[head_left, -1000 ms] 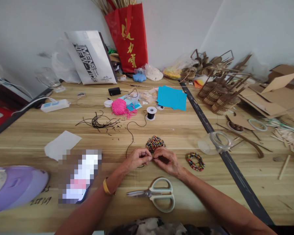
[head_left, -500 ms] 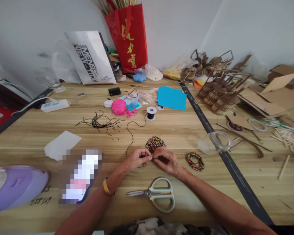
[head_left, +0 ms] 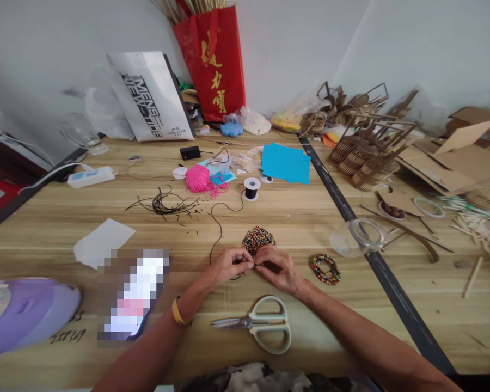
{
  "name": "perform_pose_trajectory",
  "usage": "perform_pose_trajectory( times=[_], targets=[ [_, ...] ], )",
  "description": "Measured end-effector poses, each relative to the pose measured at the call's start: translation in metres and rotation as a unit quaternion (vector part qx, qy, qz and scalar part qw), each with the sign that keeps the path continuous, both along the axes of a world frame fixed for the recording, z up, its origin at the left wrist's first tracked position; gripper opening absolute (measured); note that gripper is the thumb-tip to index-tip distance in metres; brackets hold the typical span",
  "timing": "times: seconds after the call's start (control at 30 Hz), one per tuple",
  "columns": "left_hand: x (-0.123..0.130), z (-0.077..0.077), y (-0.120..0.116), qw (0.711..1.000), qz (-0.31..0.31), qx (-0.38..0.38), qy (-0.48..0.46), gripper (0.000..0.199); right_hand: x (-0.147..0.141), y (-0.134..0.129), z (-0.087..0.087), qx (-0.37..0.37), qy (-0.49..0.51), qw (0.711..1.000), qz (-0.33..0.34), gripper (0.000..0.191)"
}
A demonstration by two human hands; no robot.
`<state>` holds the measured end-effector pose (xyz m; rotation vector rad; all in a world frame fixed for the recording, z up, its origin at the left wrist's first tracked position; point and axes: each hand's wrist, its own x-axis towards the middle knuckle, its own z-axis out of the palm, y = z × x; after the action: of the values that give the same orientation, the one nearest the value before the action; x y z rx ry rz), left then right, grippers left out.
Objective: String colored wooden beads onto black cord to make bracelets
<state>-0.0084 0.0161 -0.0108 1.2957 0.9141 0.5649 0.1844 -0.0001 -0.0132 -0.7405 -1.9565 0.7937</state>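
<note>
My left hand [head_left: 230, 264] is closed in a pinch, its fingertips meeting those of my right hand [head_left: 281, 269]. A thin black cord [head_left: 221, 228] runs from the spool [head_left: 251, 189] down to my left hand, and a short bit of it shows below the palm. The right thumb and forefinger pinch something too small to make out. Just beyond the fingertips lies a heap of multicoloured beads [head_left: 259, 237]. To the right of my right hand rests a coiled string of similar beads [head_left: 325, 269]. Scissors with pale handles [head_left: 269, 325] lie on the near side.
Left are a phone [head_left: 133, 296], white paper [head_left: 105, 239] and a purple-and-white appliance [head_left: 32, 313]. Cut black cords [head_left: 165, 201], pink yarn [head_left: 198, 178] and blue sheets [head_left: 286, 163] lie farther back. A clear plastic jar [head_left: 359, 238] and small woven baskets [head_left: 367, 158] stand right.
</note>
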Motion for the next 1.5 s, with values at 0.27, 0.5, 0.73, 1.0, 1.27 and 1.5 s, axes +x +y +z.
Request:
perform_pose_trajectory(
  times=[0.27,0.5,0.73,1.0,1.27,1.5],
  targets=[
    [-0.0018,-0.0017,-0.0001,1.000,-0.007,-0.001,0.010,0.028,0.0003,0.0010,-0.0015,0.016,0.002,1.000,-0.001,0.006],
    [-0.0015,0.0023,0.0008,1.000,-0.003,-0.016,0.009,0.032,0.0008,0.0005,-0.0003,0.018,-0.007,1.000,0.002,0.007],
    [-0.0034,-0.0013,0.0030,0.999,-0.008,-0.043,-0.020,0.039,0.0014,0.0003,-0.0001,0.024,-0.003,1.000,0.002,0.005],
    [-0.0028,-0.0007,0.0020,0.998,-0.006,-0.059,-0.035,0.035,0.0015,0.0005,-0.0003,0.021,-0.005,1.000,0.011,0.004],
    [-0.0019,-0.0020,0.0006,0.999,-0.010,-0.042,-0.027,0.032,0.0012,0.0006,-0.0025,0.020,0.001,1.000,0.010,0.006],
    [-0.0028,-0.0017,0.0002,0.999,-0.012,-0.038,-0.028,0.033,0.0022,0.0006,-0.0040,0.020,-0.003,1.000,0.009,0.002]
  ],
)
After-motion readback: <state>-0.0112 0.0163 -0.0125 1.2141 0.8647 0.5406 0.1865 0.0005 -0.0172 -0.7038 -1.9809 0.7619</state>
